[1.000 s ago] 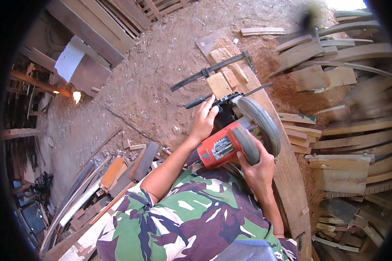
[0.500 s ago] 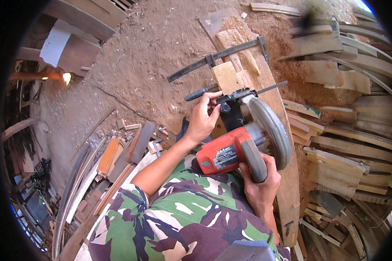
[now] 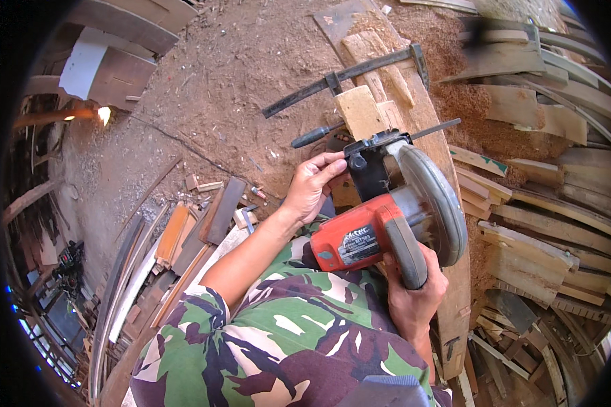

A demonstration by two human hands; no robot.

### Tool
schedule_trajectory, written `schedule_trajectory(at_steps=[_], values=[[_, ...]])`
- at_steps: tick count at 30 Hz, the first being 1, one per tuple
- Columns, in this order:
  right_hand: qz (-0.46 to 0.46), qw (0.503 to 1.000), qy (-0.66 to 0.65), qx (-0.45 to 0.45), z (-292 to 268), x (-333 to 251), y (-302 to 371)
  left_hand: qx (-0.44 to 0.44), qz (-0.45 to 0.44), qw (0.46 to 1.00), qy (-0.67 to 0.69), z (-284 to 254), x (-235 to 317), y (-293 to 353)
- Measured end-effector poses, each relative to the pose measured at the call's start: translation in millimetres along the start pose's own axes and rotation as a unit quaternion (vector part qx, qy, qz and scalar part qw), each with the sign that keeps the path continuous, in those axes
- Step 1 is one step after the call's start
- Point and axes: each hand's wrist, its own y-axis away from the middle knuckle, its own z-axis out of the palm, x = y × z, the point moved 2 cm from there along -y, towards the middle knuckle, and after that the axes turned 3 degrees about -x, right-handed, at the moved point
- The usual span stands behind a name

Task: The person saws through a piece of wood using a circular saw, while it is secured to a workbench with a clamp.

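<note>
A red circular saw (image 3: 380, 217) with a grey handle sits above the long brown wooden plank (image 3: 455, 305). The right hand (image 3: 417, 292) clasps that handle; the left hand's (image 3: 313, 184) grip at the black metal base (image 3: 368, 178) is unclear. Positioning seems underway; next calls for steady alignment.

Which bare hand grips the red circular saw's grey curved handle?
The right hand, wrapped around the grey handle; the left hand is at the black metal base.

Soft, diffuse light on dirt floor (image 3: 251, 41); left side dim, small glaring bright spot (image 3: 104, 115) there. Circular saw (image 3: 387, 211) sharp. Black fisheye rim, edges bent. Dark blurred smudge (image 3: 478, 34) upper right.
</note>
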Motion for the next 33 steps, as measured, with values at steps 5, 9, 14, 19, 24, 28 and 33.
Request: schedule_trajectory(at_steps=[5,9,14,19,24,28,33], values=[[0.013,1.000,-0.010,-0.016,1,-3,-2,0.000,-0.028,0.999,0.033,-5,1,2],[0.013,1.000,-0.008,-0.020,0,-2,-3,0.006,-0.040,0.998,0.041,-2,4,0],[0.011,1.000,-0.010,-0.025,-1,-4,-5,0.017,-0.055,0.997,0.044,-1,8,2],[-0.011,1.000,0.003,-0.026,-1,0,-4,0.025,-0.062,0.997,0.048,-7,6,0],[0.001,1.000,-0.003,-0.019,-1,0,-2,0.039,-0.051,0.997,0.044,-9,2,0],[-0.003,1.000,-0.010,-0.024,-1,0,-2,0.026,0.032,0.996,-0.075,-13,2,1],[0.006,1.000,-0.019,-0.024,1,0,-3,0.071,0.270,0.872,-0.402,6,9,9]])
